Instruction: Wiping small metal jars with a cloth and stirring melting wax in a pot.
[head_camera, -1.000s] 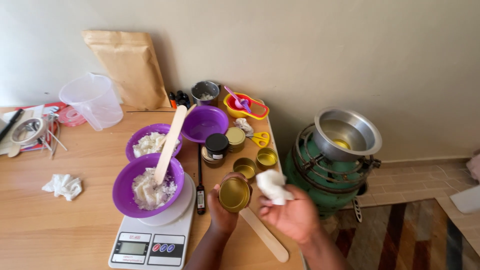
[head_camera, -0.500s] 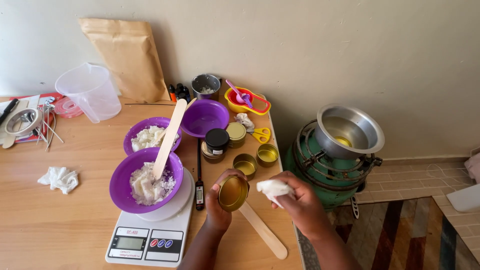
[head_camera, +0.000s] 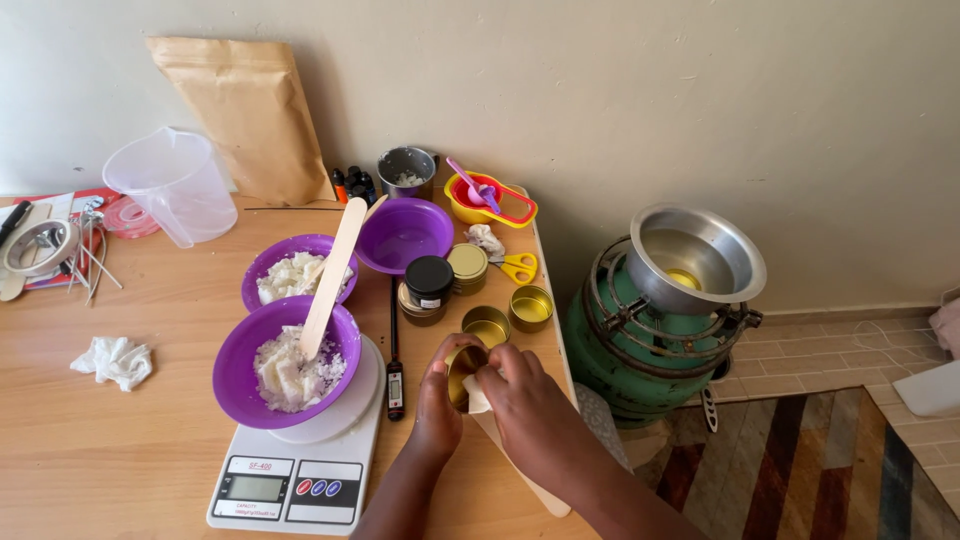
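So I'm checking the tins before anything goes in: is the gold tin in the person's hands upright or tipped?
Tipped. The left hand holds the gold tin on its side, mouth toward the right hand, which presses a white tissue at it.

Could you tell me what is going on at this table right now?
A person holds a small gold tin tilted in the left hand, while the right hand presses a white tissue into it. Beside them, a purple bowl of white flakes with a wooden stick sits on a kitchen scale; two more open tins stand nearby.
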